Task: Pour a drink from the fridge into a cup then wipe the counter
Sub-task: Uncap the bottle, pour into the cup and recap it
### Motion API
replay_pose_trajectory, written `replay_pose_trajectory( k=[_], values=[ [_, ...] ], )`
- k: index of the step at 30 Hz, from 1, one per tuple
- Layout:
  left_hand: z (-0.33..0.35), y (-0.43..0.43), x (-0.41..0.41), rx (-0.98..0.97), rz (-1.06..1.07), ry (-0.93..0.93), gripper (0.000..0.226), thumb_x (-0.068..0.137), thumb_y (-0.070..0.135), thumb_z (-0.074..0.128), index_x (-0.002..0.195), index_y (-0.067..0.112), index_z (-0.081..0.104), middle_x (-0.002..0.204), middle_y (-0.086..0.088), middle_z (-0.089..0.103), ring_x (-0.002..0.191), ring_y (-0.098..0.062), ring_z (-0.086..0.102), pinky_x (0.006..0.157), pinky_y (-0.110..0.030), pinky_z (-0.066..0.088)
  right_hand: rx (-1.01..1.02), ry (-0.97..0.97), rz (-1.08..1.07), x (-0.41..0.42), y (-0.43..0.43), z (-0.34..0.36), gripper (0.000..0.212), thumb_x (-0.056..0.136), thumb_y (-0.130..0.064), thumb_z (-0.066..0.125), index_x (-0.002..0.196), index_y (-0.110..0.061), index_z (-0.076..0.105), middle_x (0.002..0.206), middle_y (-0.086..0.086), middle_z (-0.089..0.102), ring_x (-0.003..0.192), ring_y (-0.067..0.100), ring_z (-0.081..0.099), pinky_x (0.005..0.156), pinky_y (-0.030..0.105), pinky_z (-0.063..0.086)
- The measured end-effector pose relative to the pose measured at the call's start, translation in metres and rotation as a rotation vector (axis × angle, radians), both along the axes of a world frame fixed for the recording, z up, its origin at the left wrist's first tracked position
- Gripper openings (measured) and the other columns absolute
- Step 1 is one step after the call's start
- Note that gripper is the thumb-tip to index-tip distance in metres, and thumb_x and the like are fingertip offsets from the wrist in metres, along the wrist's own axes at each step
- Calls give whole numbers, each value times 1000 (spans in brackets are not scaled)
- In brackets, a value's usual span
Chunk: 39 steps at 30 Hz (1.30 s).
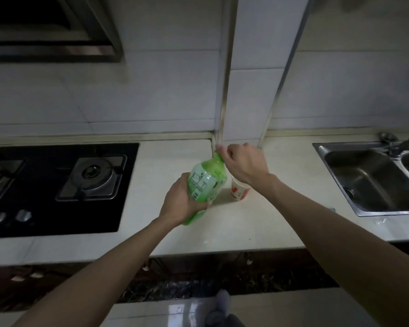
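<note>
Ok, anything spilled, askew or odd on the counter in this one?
Nothing stands out. The green bottle is tilted, but only because the left hand grips its body while the right hand grips its top. The paper cup stands upright on the counter, with no visible spill.

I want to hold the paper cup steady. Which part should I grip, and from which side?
Grip the paper cup around the middle of its wall, coming from its right. It stands upright with its mouth open, so the top should probably stay free, and the green bottle crowds its left.
</note>
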<state>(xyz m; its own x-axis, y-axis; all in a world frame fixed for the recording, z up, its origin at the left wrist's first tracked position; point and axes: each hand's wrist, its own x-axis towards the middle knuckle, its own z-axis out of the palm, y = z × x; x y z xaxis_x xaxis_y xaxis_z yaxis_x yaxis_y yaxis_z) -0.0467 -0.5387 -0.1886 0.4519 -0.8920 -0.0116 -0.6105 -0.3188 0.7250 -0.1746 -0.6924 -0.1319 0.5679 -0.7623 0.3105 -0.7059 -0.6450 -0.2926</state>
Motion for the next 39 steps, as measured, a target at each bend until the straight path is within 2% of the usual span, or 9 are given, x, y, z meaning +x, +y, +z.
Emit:
replay_pose_trajectory(
  k=[3, 7, 13, 17, 23, 28, 32, 35, 39],
  values=[
    [4, 9, -2, 4, -1, -156, 75, 59, 43, 85, 120, 19, 48, 107, 1, 59, 96, -18, 56, 73, -36, 52, -46, 119, 25, 1, -1, 5, 68, 95, -58, 30, 44, -14, 39, 43, 0, 42, 41, 16, 41, 45, 23, 21],
    [10, 12, 8, 58, -22, -248, 77, 59, 44, 84, 121, 19, 46, 109, 0, 57, 95, -18, 55, 72, -36, 51, 56, 272, -23, 16, -5, 11, 56, 90, -53, 33, 57, -12, 50, 56, 1, 43, 49, 17, 38, 48, 25, 18],
    [23, 3, 28, 131, -44, 71, 77, 55, 37, 93, 117, 24, 49, 105, 7, 66, 97, -16, 64, 81, -35, 55, 72, 132, 96, 37, -16, 18, 51, 85, -45, 40, 48, -11, 42, 50, 4, 41, 46, 21, 40, 46, 25, 23],
    [31, -16, 25, 129, -34, 65, 75, 50, 40, 92, 111, 32, 50, 99, 12, 68, 92, -11, 66, 79, -32, 57, 78, 26, 174, 33, -38, 22, 55, 82, -46, 41, 41, -10, 33, 38, 1, 34, 39, 17, 34, 44, 22, 21],
    [46, -55, 11, 201, -92, 62, 76, 48, 41, 91, 112, 34, 51, 101, 15, 68, 95, -10, 66, 81, -32, 58, 176, -60, 269, 14, -81, 20, 58, 88, -31, 51, 38, -11, 29, 35, 2, 29, 38, 22, 33, 48, 29, 37],
    [58, -65, 17, 242, -202, 380, 75, 57, 15, 93, 122, 25, 57, 112, 5, 73, 104, -15, 70, 86, -33, 59, 149, -128, 403, 8, -93, 31, 55, 90, -29, 51, 42, -4, 42, 38, 10, 39, 38, 25, 37, 45, 28, 36],
    [74, -66, 28, 357, -330, 491, 66, 66, 12, 89, 124, 15, 57, 116, -5, 72, 108, -23, 69, 89, -38, 57, -2, -129, 605, 2, -99, 39, 56, 95, -33, 45, 48, -4, 51, 40, 11, 47, 36, 24, 40, 45, 31, 41],
    [82, -75, 24, 329, -273, 389, 64, 62, 21, 92, 117, 20, 59, 109, 2, 74, 101, -17, 71, 88, -40, 59, 30, -76, 582, 0, -112, 47, 55, 100, -44, 42, 58, -10, 54, 48, 5, 50, 44, 22, 46, 52, 29, 37],
    [85, -86, 11, 238, -91, -30, 79, 51, 44, 90, 118, 28, 51, 103, 12, 68, 93, -8, 65, 81, -31, 57, 257, -116, 482, -6, -122, 53, 41, 96, -49, 50, 76, -16, 64, 59, -5, 56, 56, 10, 53, 56, 28, 39]
  ],
)
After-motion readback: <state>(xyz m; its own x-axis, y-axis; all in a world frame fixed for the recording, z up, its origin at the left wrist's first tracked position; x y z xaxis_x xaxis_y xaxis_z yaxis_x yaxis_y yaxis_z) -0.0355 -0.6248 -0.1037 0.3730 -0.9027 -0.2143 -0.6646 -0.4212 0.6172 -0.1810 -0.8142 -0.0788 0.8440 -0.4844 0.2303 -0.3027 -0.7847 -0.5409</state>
